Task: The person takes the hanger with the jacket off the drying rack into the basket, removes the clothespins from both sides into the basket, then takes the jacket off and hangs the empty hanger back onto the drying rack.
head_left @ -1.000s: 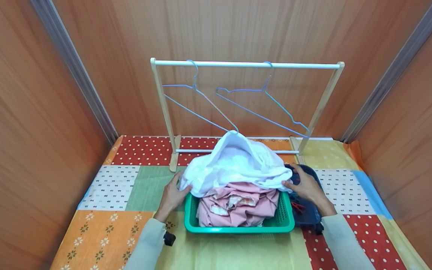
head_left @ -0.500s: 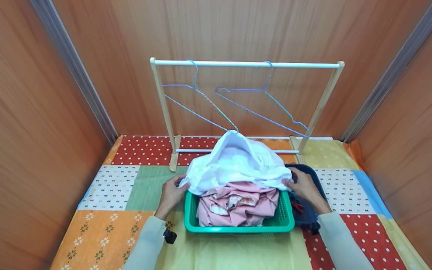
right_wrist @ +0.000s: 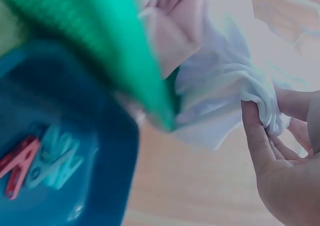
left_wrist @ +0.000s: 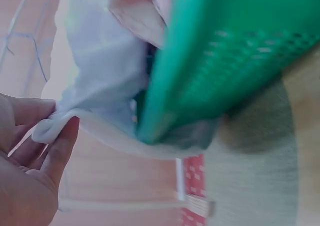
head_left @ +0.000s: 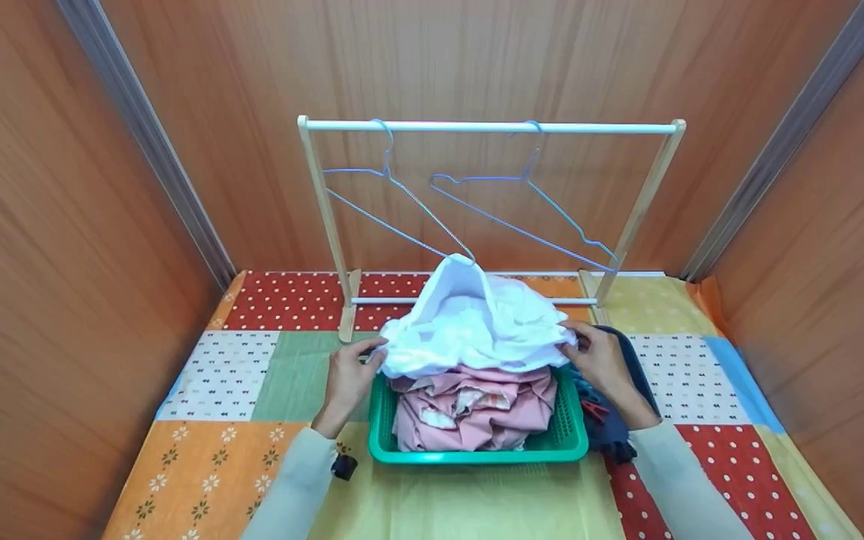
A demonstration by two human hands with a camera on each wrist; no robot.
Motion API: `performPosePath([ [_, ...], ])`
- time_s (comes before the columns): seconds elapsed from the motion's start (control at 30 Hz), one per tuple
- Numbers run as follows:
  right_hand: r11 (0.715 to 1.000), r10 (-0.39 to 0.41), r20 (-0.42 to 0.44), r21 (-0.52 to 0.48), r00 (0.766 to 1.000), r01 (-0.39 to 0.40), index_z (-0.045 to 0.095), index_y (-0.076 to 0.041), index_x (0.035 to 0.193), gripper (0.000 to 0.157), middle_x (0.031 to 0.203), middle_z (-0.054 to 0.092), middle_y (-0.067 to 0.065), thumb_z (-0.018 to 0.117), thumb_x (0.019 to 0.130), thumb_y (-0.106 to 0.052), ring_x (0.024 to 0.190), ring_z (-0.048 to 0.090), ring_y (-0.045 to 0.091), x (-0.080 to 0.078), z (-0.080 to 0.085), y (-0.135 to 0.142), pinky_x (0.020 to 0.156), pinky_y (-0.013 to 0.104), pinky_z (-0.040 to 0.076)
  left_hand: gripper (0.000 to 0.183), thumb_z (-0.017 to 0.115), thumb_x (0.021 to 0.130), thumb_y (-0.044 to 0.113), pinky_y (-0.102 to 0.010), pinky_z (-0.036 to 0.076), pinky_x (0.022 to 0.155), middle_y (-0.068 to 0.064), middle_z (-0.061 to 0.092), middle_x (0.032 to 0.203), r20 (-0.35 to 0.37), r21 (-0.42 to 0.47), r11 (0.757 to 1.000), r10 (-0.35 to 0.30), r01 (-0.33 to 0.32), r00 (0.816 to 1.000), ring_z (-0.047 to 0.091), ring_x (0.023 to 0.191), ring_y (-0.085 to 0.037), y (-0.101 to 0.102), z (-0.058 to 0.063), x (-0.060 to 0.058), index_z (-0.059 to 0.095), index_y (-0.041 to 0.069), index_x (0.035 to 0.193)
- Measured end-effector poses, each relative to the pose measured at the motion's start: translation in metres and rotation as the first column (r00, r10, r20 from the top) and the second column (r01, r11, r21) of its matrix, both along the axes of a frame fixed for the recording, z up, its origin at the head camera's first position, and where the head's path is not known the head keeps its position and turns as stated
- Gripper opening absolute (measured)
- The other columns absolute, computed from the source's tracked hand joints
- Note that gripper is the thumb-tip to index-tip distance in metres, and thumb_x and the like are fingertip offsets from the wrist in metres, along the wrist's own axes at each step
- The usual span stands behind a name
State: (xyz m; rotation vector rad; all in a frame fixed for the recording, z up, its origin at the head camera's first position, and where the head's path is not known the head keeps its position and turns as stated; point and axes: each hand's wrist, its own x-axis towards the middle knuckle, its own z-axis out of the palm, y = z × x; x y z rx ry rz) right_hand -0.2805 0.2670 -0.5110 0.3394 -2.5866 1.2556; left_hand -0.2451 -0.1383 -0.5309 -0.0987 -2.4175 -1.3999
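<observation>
A white garment (head_left: 469, 330) with a hood-like peak is bunched over the back of a green basket (head_left: 477, 457). My left hand (head_left: 349, 379) pinches its left edge; in the left wrist view a fold of the cloth (left_wrist: 55, 123) sits between thumb and fingers. At the opposite edge my right hand (head_left: 603, 364) pinches another fold, seen close in the right wrist view, where the cloth (right_wrist: 265, 101) creases between the fingertips. Crumpled pink cloth (head_left: 477, 420) with a patterned white patch lies in the basket, in front of the white garment.
Behind the basket stands a rack with a white rail (head_left: 462, 127), bearing a left hanger (head_left: 402, 184) and a right hanger (head_left: 522, 178). Right of the basket, a dark blue tray (right_wrist: 110, 186) holds a red clothespin (right_wrist: 20, 166) and light blue clothespins (right_wrist: 55, 158). A patchwork cloth (head_left: 207, 457) covers the table.
Both hands have moved up and slightly inward with the white garment's edges. The garment has lifted a little and shifted back, uncovering more of the basket's side rims.
</observation>
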Motion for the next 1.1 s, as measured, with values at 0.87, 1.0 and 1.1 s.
performPosePath([
  [0.87,0.801,0.343,0.232,0.434,0.910,-0.413,0.056,-0.012,0.137,0.047,0.133,0.062,0.011,0.069,0.092,-0.019,0.122,0.059,0.029,0.047,-0.016,-0.048,0.100,0.049,0.049,0.045,0.059,0.099,0.028,-0.049,0.047,0.104,-0.012,0.058,0.140,0.432,-0.400,0.772,-0.317,0.495,0.844,0.056,0.129,-0.027,0.039,0.002,0.027,0.055,0.009,0.139],
  [1.0,0.833,0.271,0.305,0.402,0.913,-0.381,0.051,-0.020,0.143,0.059,0.130,0.065,0.006,0.070,0.090,-0.037,0.115,0.062,0.023,0.044,0.001,-0.041,0.098,0.048,0.051,0.038,0.058,0.099,0.027,-0.049,0.050,0.099,-0.011,0.063,0.133,0.346,-0.382,0.817,-0.307,0.432,0.887,0.060,0.123,-0.028,0.028,0.011,0.023,0.061,0.010,0.133],
  [1.1,0.855,0.210,0.327,0.395,0.921,-0.335,0.047,-0.024,0.147,0.068,0.090,0.069,0.006,0.068,0.088,-0.051,0.078,0.062,0.016,0.037,0.017,-0.034,0.072,0.034,0.052,0.033,0.059,0.099,0.026,-0.045,0.056,0.090,-0.010,0.069,0.123,0.274,-0.360,0.867,-0.253,0.343,0.928,0.066,0.110,-0.025,0.015,0.017,0.016,0.066,0.010,0.126],
])
